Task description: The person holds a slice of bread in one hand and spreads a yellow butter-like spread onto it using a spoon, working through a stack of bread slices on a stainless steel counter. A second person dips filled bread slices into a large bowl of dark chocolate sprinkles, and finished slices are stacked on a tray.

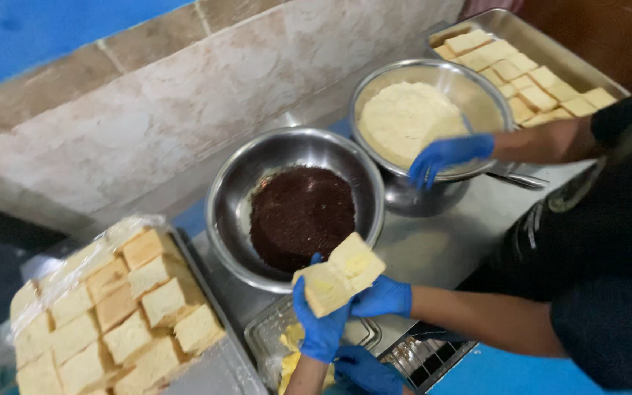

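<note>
1. My left hand (321, 325), in a blue glove, comes up from 6 o'clock. Its fingers are closed round the lower end of a bread piece (339, 274), a pale block smeared with yellow on its face.
2. The bread piece is held in the air just below the middle of the view. It is at the 5 o'clock rim of the dark-filled bowl (221, 197) and tilted up toward 2 o'clock.
3. A co-worker's gloved hand (383, 296) reaches in from 3 o'clock and touches the same piece on its right side.
4. My right hand (363, 369), also gloved, sits low at 6 o'clock, beside a clear plastic tub (268, 333) with something yellow in it. I cannot tell whether it is open or closed.
5. The steel bowl holds a dark brown crumbly heap (301, 216).
6. At 1 o'clock from it stands a second steel bowl (491, 95) with a pale heap in it. The co-worker's other gloved hand (449, 155) is on its near rim.
7. At 2 o'clock a metal tray (550, 45) holds rows of bread pieces.
8. At 8 o'clock a stack of cut bread (111, 307) lies in clear wrap.
9. A wire rack (426, 358) shows at 5 o'clock.
</note>
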